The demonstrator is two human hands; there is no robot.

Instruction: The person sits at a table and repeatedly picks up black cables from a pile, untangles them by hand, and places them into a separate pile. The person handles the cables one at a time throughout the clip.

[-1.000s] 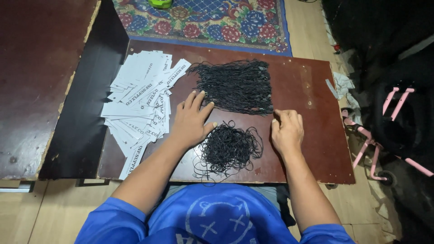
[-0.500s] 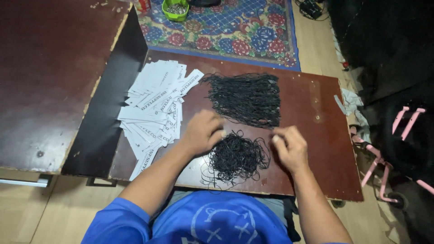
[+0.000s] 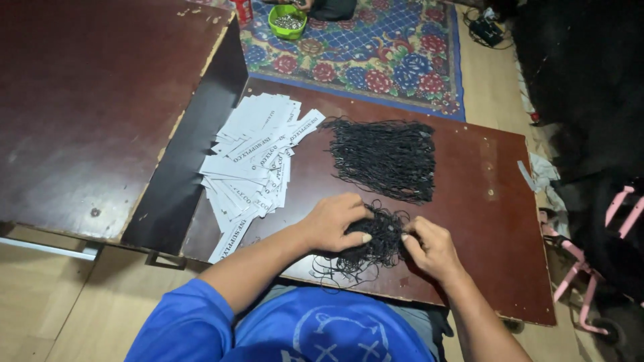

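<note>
Black cord tangle sits right between both hands, at the near edge of the brown surface, just in front of the person's blue shirt. Left hand lies on the tangle's left side, fingers curled over the top & pinching into the loops. Right hand comes in from the right side, fingertips narrowed on strands at the tangle's edge. Both touch it; neither is nearer. Tangle has no clear long axis, roughly a round clump w/ loose loops trailing toward the person.

Beyond the hands, away from the person, lies a tidier bundle of black cords, strands running approx. left-right, just apart from the tangle. Left of that, a fanned heap of white paper tags w/ print. Further out: patterned rug on the floor, green bowl on it.
</note>
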